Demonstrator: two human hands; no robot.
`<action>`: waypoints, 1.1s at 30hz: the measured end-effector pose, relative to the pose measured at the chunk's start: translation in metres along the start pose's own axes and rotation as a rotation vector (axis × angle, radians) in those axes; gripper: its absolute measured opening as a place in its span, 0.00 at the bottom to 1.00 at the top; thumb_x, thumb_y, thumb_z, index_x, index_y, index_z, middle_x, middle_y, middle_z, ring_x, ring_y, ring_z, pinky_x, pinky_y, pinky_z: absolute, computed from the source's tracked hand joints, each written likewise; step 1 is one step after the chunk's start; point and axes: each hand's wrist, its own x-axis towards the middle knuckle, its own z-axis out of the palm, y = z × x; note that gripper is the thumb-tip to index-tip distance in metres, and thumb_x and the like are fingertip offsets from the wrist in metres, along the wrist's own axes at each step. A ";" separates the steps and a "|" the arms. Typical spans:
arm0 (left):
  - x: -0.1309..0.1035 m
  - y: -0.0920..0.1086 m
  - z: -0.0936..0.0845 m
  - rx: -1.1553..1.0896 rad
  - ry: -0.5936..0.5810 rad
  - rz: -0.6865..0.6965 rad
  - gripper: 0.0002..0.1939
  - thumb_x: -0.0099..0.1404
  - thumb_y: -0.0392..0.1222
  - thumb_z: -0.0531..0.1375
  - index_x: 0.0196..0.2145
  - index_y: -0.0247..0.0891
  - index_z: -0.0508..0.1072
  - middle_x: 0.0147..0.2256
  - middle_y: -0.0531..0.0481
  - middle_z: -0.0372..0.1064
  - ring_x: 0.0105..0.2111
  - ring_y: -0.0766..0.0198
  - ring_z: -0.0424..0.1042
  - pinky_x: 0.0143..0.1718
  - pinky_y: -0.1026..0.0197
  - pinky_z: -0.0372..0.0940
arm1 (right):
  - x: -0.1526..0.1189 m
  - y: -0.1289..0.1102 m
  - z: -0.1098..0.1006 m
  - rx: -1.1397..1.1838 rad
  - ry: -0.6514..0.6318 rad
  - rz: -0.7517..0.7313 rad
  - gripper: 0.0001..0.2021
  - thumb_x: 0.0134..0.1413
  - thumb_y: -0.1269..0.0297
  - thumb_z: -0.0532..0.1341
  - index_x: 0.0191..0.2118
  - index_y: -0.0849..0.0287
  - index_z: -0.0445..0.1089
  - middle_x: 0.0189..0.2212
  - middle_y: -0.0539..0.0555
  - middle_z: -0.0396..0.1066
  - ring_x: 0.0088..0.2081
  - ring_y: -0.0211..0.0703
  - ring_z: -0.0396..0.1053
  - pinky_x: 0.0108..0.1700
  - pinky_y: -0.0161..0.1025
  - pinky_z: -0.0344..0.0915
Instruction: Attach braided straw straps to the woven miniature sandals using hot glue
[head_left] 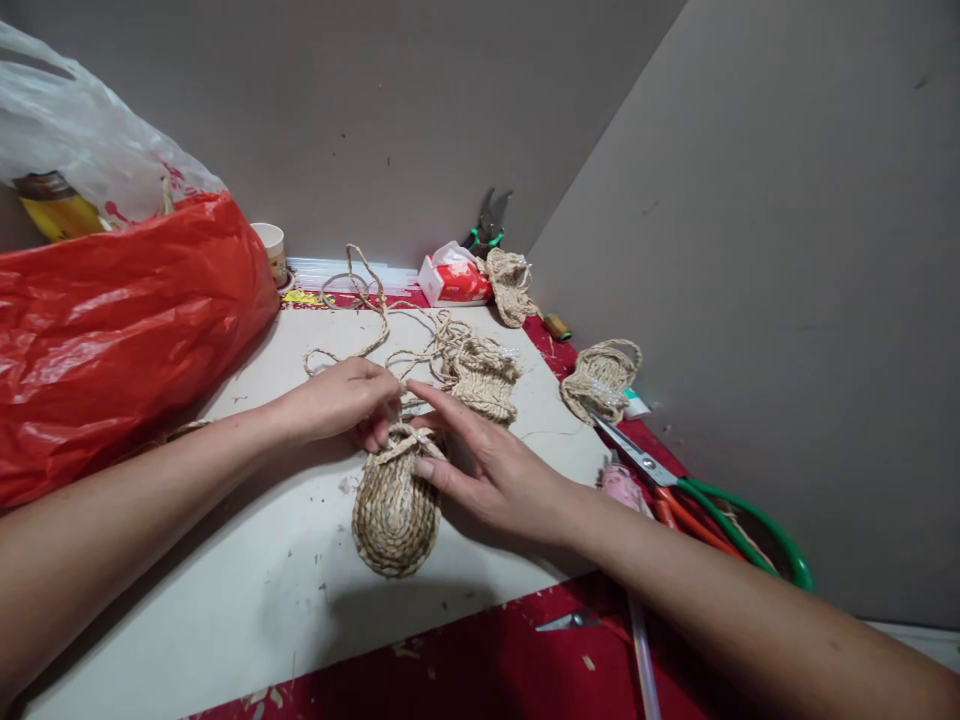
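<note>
A small woven straw slipper (394,510), its coiled rounded end towards me, is between my hands above the white board (300,610). My right hand (487,460) grips its upper side, thumb on the weave and index finger stretched towards my left fingertips. My left hand (352,400) is closed in a pinch at the slipper's far edge, and what its fingertips hold is too small to make out. Just beyond lies another woven straw piece (486,380) with clear beads. Loose braided straw cord (382,320) trails from behind my hands across the board.
A large red plastic bag (127,330) fills the left side. Big green-handled scissors (697,490) lie at right near a beaded straw piece (604,380). Along the back stand a paper cup (271,250), a tissue pack (454,278) and green-handled pliers (486,235). Grey walls enclose the back and right.
</note>
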 end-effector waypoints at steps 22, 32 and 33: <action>-0.050 0.044 0.033 -0.022 0.070 0.416 0.20 0.68 0.50 0.51 0.22 0.37 0.60 0.13 0.57 0.64 0.14 0.73 0.60 0.20 0.69 0.57 | -0.105 -0.056 -0.027 -0.140 0.388 0.090 0.15 0.61 0.66 0.56 0.53 0.58 0.63 0.48 0.58 0.72 0.49 0.43 0.70 0.50 0.40 0.67; -0.092 0.054 0.117 -0.579 -0.150 0.141 0.23 0.66 0.54 0.53 0.30 0.31 0.75 0.30 0.44 0.74 0.30 0.64 0.71 0.33 0.64 0.66 | -0.116 -0.087 -0.018 -0.324 0.661 -0.064 0.03 0.60 0.67 0.57 0.39 0.59 0.67 0.31 0.54 0.72 0.34 0.44 0.69 0.37 0.40 0.63; -0.097 0.051 0.122 -0.632 -0.145 0.103 0.24 0.67 0.54 0.51 0.31 0.30 0.76 0.30 0.44 0.73 0.30 0.64 0.72 0.33 0.64 0.66 | -0.118 -0.086 -0.018 -0.358 0.663 -0.065 0.04 0.61 0.67 0.56 0.36 0.58 0.68 0.30 0.54 0.71 0.32 0.43 0.69 0.36 0.40 0.63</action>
